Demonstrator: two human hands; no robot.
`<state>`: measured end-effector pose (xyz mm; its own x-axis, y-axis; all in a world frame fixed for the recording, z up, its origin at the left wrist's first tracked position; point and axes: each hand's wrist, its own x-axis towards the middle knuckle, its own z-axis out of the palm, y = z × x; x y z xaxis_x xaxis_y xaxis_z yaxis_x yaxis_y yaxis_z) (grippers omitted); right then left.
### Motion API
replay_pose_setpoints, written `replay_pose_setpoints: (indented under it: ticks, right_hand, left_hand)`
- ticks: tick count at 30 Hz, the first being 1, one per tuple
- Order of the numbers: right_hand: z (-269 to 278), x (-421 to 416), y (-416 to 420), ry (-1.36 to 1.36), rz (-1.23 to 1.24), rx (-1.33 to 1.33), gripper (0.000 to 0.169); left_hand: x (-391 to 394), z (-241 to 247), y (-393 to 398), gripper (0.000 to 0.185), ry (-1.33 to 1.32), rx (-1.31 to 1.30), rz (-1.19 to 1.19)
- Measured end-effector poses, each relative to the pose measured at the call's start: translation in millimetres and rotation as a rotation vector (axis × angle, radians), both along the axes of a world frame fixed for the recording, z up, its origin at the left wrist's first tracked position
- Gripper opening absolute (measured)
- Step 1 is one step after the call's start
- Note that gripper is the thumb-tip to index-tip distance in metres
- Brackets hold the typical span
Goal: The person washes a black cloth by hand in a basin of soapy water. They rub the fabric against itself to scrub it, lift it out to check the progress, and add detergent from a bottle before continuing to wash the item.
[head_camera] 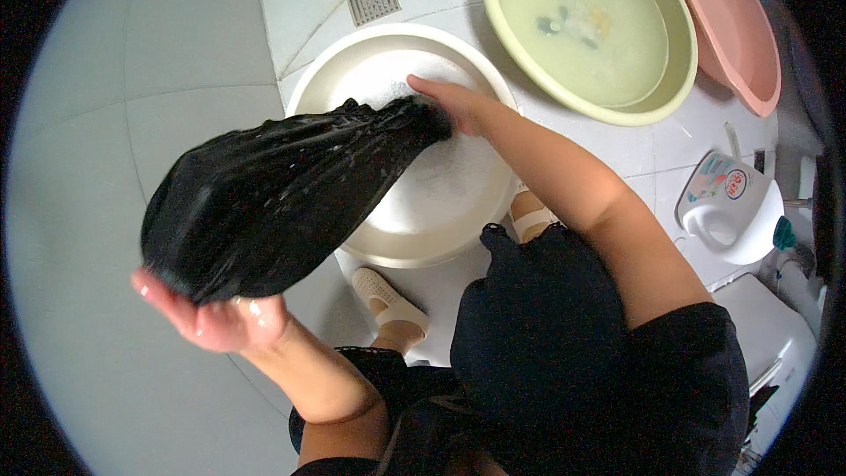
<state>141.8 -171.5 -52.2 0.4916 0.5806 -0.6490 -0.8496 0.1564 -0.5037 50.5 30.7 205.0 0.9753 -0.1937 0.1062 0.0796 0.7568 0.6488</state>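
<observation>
A wet black cloth item, bunched at one end and bulging at the other, stretches between my two hands above a white basin. My left hand, wet and palm up, supports the wide lower end, its fingers partly hidden by the fabric. At the bunched end, my right hand grips the cloth over the basin, with the thumb extended; most of its fingers are behind the cloth. The basin holds what looks like shallow water with some foam near its far side.
A green basin of cloudy water with submerged items stands at the upper right, beside a pink basin. A white detergent jug is at the right. A floor drain lies beyond the white basin. A tiled wall rises at the left.
</observation>
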Motion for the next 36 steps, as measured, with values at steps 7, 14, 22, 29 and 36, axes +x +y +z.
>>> replay_pose_setpoints:
  ticks: [7,14,22,29,36]
  right_hand:
    - [-9,-33,31,0.305,-0.031,0.222,0.079]
    - [-4,-33,39,0.101,-0.251,0.450,0.040]
    - [59,-26,44,-0.354,-0.336,-0.066,0.019]
    - [122,-46,83,-1.417,-0.417,0.008,0.021]
    - [82,-55,85,-1.826,0.005,-0.491,0.016]
  left_hand:
    - [9,55,13,0.040,-0.084,-0.045,-0.234]
    - [15,-15,42,0.045,0.138,-0.053,0.033]
    - [19,-166,37,0.061,0.855,0.044,0.304]
    - [3,-198,-27,0.065,1.097,0.100,0.078]
    - [24,-209,-25,0.057,0.796,-0.002,0.203]
